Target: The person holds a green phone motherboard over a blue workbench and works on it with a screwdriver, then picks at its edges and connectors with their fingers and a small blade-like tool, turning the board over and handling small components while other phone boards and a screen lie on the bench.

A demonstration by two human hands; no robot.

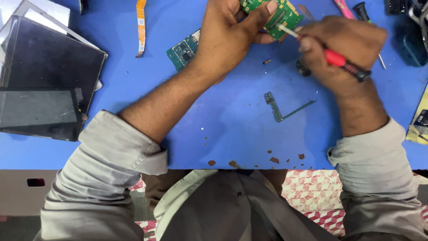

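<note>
Step in hand: working a screwdriver (332,57) tip against a small green circuit board (278,13) held above the far edge of the blue table (232,125), right of centre.

- Left hand (229,33): clamped on the circuit board, thumb laid across its top face, fingers curled beneath. Keep the grip at the board's edges, clear of the components, and keep the board tilted toward the eye.
- Right hand (341,47): closed around the red-and-black handle of the screwdriver, shaft pointing left, tip touching the board's right-hand part. Blurred, so the exact contact point cannot be told.
- Keep the shaft in line with the fastener or seam; apply light pressure only. Judged risk: a slip across the board, scoring tracks or striking the left thumb.
- Rest the wrists on the table for steadiness where possible.

Surroundings:
- Second green circuit board (183,51) lying flat on the table just beside the left wrist, toward the far edge.
- Thin L-shaped green part (281,107) lying near the table's middle, between the forearms.
- Orange ribbon cable (141,27) near the far edge, left of the hands.
- Dark screen panels (44,76) stacked at the left edge.
- Further tools (361,11) at the far right corner, behind the right hand.
- Small brown fragments (232,164) scattered along the near edge; keep loose parts away from them.
</note>
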